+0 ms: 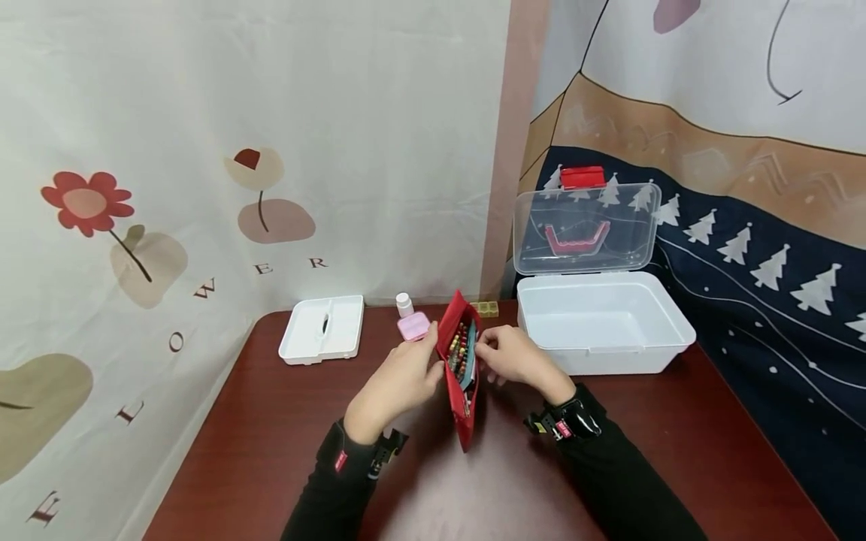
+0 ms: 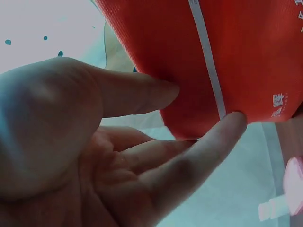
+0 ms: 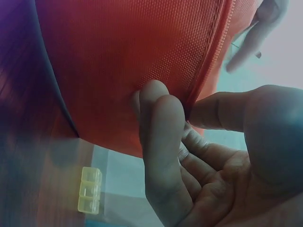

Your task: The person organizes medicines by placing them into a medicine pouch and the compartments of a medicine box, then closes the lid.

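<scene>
A red zip pouch (image 1: 464, 376) stands on edge on the table, its mouth open towards the head camera. Inside it show several slim, colourful items (image 1: 461, 349), too small to name surely. My right hand (image 1: 509, 353) pinches the right rim between thumb and fingers, by the zipper (image 3: 213, 56). On the pouch's left side, my left hand (image 1: 404, 376) has its thumb and a finger stretched against the red cloth. A white stripe and white print mark that side in the left wrist view. Some left fingertips are hidden behind the pouch.
Right of the pouch sits a white box (image 1: 602, 353) with its clear lid (image 1: 587, 207) raised. A white tray (image 1: 323, 329) lies at the left. Behind stand a white-capped bottle (image 1: 404, 303), a pink case (image 1: 414, 325) and a yellow compartment box (image 1: 485, 309).
</scene>
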`<action>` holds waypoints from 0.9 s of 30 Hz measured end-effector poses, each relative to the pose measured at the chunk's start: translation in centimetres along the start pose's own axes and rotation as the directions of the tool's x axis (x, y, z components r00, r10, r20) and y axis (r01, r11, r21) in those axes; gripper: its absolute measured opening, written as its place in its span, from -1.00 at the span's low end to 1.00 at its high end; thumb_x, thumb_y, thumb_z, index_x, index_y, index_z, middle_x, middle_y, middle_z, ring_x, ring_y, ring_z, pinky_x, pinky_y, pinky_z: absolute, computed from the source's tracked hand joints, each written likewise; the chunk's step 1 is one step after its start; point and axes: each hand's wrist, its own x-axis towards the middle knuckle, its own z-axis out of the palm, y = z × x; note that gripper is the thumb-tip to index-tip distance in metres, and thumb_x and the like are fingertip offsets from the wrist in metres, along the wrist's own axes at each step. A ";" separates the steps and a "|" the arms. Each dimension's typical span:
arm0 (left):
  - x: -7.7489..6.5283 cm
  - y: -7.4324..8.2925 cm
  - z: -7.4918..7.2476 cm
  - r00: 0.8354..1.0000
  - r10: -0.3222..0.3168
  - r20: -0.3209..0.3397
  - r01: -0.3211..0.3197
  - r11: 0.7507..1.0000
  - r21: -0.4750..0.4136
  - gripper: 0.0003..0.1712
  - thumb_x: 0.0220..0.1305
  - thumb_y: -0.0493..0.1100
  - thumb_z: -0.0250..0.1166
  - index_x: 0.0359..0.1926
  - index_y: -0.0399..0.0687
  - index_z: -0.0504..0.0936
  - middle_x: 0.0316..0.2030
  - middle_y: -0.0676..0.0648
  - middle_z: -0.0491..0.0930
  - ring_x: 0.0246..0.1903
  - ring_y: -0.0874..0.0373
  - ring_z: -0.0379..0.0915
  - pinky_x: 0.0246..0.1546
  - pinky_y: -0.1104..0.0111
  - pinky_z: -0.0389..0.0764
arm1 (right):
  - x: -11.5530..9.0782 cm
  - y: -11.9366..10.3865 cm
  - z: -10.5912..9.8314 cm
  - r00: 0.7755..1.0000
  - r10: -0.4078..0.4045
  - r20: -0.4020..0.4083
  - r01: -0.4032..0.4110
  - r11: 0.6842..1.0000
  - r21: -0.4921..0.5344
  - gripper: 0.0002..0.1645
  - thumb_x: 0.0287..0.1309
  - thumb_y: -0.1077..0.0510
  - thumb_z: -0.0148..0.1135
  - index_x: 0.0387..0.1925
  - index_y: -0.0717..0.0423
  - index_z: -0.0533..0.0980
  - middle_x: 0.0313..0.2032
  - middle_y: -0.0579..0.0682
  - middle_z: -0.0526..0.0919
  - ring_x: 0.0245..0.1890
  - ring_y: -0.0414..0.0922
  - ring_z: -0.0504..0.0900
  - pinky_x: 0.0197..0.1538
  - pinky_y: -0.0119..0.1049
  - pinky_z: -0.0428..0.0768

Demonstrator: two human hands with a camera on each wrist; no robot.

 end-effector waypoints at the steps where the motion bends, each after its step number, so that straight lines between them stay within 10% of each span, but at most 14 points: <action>1: -0.1 0.0 -0.1 1.000 -0.030 0.003 0.030 1.000 0.010 -0.52 0.54 -0.19 0.33 0.38 -0.26 0.58 -0.09 -0.22 0.81 -0.36 0.06 0.61 -0.27 0.16 0.63 | 0.0 0.0 0.1 1.000 0.000 0.000 0.000 1.000 0.001 -0.70 0.57 0.09 0.14 -0.28 0.15 0.66 -0.50 0.00 0.75 -0.59 -0.11 0.74 -0.35 0.08 0.82; 4: -0.4 0.0 -0.4 0.995 -0.093 0.039 0.092 0.995 0.027 -0.81 0.59 -0.12 0.29 -0.19 -0.10 0.74 -0.51 -0.02 0.63 -0.54 0.16 0.47 -0.44 0.26 0.52 | -0.1 0.1 0.3 1.000 -0.006 -0.005 0.006 1.000 0.007 -0.70 0.56 0.10 0.14 -0.28 0.16 0.66 -0.50 0.01 0.75 -0.60 -0.11 0.75 -0.35 0.10 0.82; 8: -0.7 0.2 -0.9 0.988 -0.055 0.141 0.057 0.998 -0.008 -0.50 0.66 -0.09 0.13 -0.57 0.09 0.55 -0.69 0.15 0.29 -0.64 0.28 0.23 -0.53 0.38 0.33 | -0.1 0.0 0.2 1.000 -0.012 -0.013 0.012 1.000 0.022 -0.72 0.55 0.13 0.15 -0.29 0.15 0.66 -0.51 0.02 0.74 -0.56 0.02 0.80 -0.36 0.09 0.82; 16: -1.3 1.0 -0.9 0.946 0.037 0.321 0.019 0.986 -0.167 -0.32 0.63 0.30 0.20 -0.69 0.18 0.52 -0.76 0.22 0.30 -0.69 0.33 0.22 -0.57 0.43 0.32 | -0.4 0.2 0.0 0.999 -0.026 0.023 0.024 0.997 0.074 -0.73 0.59 0.13 0.16 -0.24 0.18 0.66 -0.47 0.07 0.77 -0.55 -0.07 0.79 -0.33 0.07 0.84; 21: -1.3 1.4 -0.6 0.936 0.057 0.348 0.004 0.985 -0.173 -0.38 0.59 0.18 0.28 -0.69 0.16 0.56 -0.77 0.22 0.29 -0.71 0.34 0.20 -0.59 0.44 0.28 | -1.0 0.1 -0.7 0.989 -0.108 0.103 0.113 0.992 -0.049 -0.73 0.57 0.10 0.18 -0.29 0.04 0.70 -0.45 0.02 0.78 -0.50 -0.10 0.80 -0.28 -0.11 0.81; 27: -1.1 1.4 -0.7 0.927 0.069 0.368 0.003 0.982 -0.191 -0.50 0.61 0.02 0.21 -0.59 0.14 0.64 -0.73 0.21 0.35 -0.68 0.35 0.25 -0.56 0.45 0.34 | -2.2 -1.1 -1.3 0.893 -0.298 0.337 0.372 0.911 -0.178 -0.81 0.50 0.13 0.27 -0.26 -0.10 0.74 -0.42 -0.17 0.72 -0.44 -0.21 0.69 -0.25 -0.36 0.60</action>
